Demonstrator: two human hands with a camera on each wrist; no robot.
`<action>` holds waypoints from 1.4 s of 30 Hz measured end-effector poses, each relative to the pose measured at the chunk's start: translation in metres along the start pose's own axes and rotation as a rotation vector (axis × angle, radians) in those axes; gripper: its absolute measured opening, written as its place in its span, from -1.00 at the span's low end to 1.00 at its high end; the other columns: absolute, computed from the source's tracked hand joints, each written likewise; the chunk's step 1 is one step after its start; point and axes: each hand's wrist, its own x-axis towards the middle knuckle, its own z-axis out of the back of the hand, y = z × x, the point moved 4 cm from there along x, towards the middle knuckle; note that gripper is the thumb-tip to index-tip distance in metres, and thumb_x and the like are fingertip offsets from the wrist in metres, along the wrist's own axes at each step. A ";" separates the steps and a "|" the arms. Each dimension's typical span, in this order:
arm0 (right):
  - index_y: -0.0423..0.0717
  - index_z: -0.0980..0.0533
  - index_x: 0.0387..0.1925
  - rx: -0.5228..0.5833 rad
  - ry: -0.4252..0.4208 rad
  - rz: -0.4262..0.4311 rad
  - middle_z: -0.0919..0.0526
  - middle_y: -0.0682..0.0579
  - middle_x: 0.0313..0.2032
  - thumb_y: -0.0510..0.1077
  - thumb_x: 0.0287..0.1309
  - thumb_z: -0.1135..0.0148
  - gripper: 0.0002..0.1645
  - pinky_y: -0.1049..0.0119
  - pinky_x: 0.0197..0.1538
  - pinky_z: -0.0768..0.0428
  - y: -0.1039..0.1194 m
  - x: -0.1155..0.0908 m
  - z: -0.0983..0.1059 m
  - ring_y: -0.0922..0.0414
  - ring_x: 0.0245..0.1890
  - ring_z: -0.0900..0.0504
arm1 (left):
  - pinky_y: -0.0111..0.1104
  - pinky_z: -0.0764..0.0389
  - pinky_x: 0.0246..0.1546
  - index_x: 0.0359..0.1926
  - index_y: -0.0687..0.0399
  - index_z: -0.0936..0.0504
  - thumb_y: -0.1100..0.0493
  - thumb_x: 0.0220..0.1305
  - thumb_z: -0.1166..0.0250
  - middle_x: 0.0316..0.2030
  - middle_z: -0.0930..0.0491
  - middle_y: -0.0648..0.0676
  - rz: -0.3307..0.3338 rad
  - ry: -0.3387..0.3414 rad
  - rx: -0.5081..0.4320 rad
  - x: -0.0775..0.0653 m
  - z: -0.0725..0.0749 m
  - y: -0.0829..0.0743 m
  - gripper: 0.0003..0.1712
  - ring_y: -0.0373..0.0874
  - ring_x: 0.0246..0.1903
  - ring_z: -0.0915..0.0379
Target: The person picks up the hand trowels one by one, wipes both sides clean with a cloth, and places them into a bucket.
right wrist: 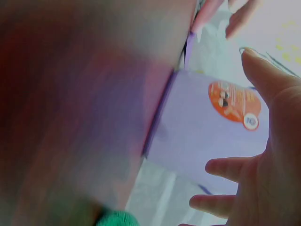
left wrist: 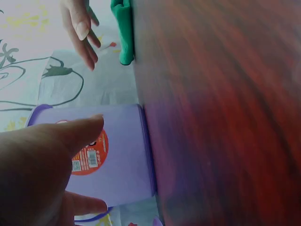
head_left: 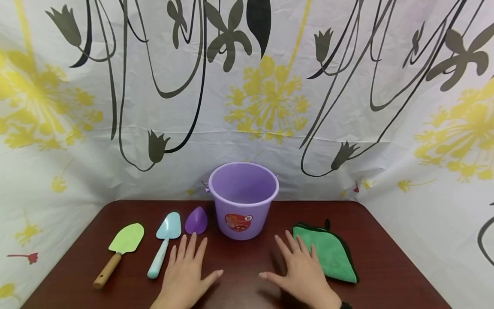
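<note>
Both hands hover palm down over the front of the table with fingers spread, holding nothing. My left hand point(head_left: 185, 270) is nearest to a trowel with a light blue blade and handle point(head_left: 168, 227) and a small purple scoop-like piece point(head_left: 196, 220) beyond the fingertips. Close to my right hand point(head_left: 301, 268) lies a folded green cloth point(head_left: 328, 251) with a dark edge, partly overlapped by the fingers in the head view. Between and beyond the hands stands an upright purple bucket point(head_left: 244, 214) with a red label. Its inside shows no contents.
A trowel with a lime green blade point(head_left: 127, 238) and wooden handle lies at the far left. The dark red-brown wooden table point(head_left: 239, 274) has rounded back corners. A white patterned curtain point(head_left: 270, 116) hangs close behind the bucket and along both sides.
</note>
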 end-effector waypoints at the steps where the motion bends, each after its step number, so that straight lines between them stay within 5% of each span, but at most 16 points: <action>1: 0.23 -0.30 0.48 -0.006 0.002 -0.005 -0.30 -0.11 0.49 0.78 -0.17 -0.11 0.25 -0.54 0.31 -0.18 -0.002 0.001 0.001 -0.32 0.48 -0.26 | 0.30 -0.10 0.43 0.45 0.10 -0.36 -0.44 0.13 -0.33 0.48 -0.24 0.33 0.009 0.001 0.003 0.000 0.000 0.002 0.04 0.37 0.51 -0.02; 12: 0.07 -0.32 0.47 -0.047 0.016 -0.057 -0.37 -0.19 0.44 0.76 -0.12 -0.12 0.28 -0.55 0.24 -0.26 -0.028 0.009 0.013 -0.30 0.40 -0.37 | 0.34 -0.14 0.37 0.42 0.24 -0.36 -0.29 0.21 -0.37 0.44 -0.28 0.40 0.043 0.004 0.034 0.000 0.002 0.014 -0.04 0.44 0.45 -0.10; 25: -0.09 -0.30 0.46 -0.062 0.076 -0.161 -0.37 -0.38 0.39 0.79 -0.15 -0.07 0.38 -0.54 0.12 -0.36 -0.074 0.012 0.022 -0.44 0.33 -0.37 | 0.26 -0.39 0.21 0.17 0.58 -0.47 -0.18 0.15 -0.45 0.21 -0.48 0.48 0.009 -0.181 0.114 0.003 0.007 0.029 -0.08 0.42 0.24 -0.37; 31: -0.14 -0.31 0.45 -0.060 0.116 -0.217 -0.39 -0.39 0.36 0.83 -0.23 -0.08 0.46 -0.52 0.04 -0.42 -0.090 0.013 0.016 -0.43 0.30 -0.41 | 0.06 -0.56 -0.15 -0.02 0.61 -0.55 -0.14 0.05 -0.52 -0.16 -0.56 0.38 0.029 -0.251 0.101 0.002 0.007 0.031 -0.16 0.25 -0.11 -0.48; 36: -0.15 -0.29 0.46 -0.023 0.153 -0.223 -0.34 -0.40 0.38 0.81 -0.21 -0.11 0.45 -0.58 0.01 -0.37 -0.101 0.013 0.008 -0.46 0.34 -0.33 | -0.02 -0.52 -0.33 -0.18 0.54 -0.59 -0.16 0.04 -0.52 -0.31 -0.52 0.31 0.048 -0.241 0.127 0.004 0.006 0.031 -0.25 0.18 -0.24 -0.43; 42: -0.15 -0.27 0.47 -0.019 0.188 -0.237 -0.28 -0.42 0.41 0.82 -0.23 -0.10 0.47 -0.62 0.03 -0.32 -0.105 0.014 0.002 -0.49 0.37 -0.27 | -0.12 -0.40 -0.42 -0.39 0.37 -0.54 -0.22 0.17 -0.43 -0.44 -0.40 0.19 0.097 -0.119 0.110 0.008 0.001 0.034 -0.36 0.08 -0.36 -0.33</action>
